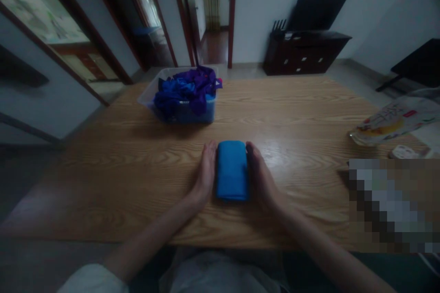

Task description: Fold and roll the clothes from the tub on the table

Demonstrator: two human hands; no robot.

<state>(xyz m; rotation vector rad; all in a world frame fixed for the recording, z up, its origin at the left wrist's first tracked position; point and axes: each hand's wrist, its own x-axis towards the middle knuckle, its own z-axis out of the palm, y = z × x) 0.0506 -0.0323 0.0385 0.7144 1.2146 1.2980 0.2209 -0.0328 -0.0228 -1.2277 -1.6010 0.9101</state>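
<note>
A folded blue cloth (232, 170) lies flat on the wooden table (302, 114) just in front of me. My left hand (205, 171) rests on its edge against the cloth's left side, fingers stretched out together. Against the right side, my right hand (260, 175) lies the same way, fingers straight. Both hands touch the cloth from the sides; neither grips it.
A clear plastic bin (178, 109) heaped with blue and purple cloths stands at the back left of the table. A printed plastic packet (395, 121) lies at the right edge. A dark cabinet (304, 52) stands by the far wall.
</note>
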